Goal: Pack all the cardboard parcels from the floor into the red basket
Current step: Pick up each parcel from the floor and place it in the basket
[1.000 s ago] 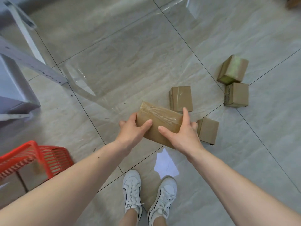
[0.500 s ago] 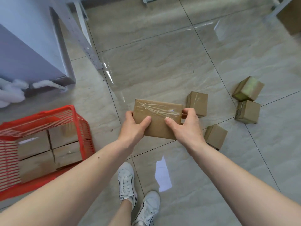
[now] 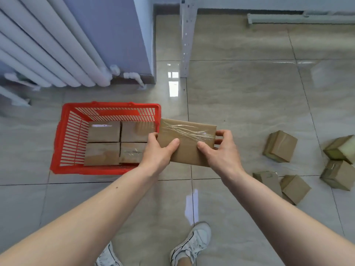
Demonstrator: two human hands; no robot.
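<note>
- Red basket (image 3: pixel 63 135) on the floor, four parcels (image 3: pixel 117 144) packed flat inside.
- Left hand (image 3: pixel 156 152) grips the flat taped parcel (image 3: pixel 187 141) at its left end, beside the basket's right rim.
- Right hand (image 3: pixel 221 152) clasps its right end.
- Five loose parcels (image 3: pixel 280 146) lie on the floor at right.

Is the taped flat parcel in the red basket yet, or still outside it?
Outside. Both the left hand and right hand hold the flat parcel just right of the basket's rim.
</note>
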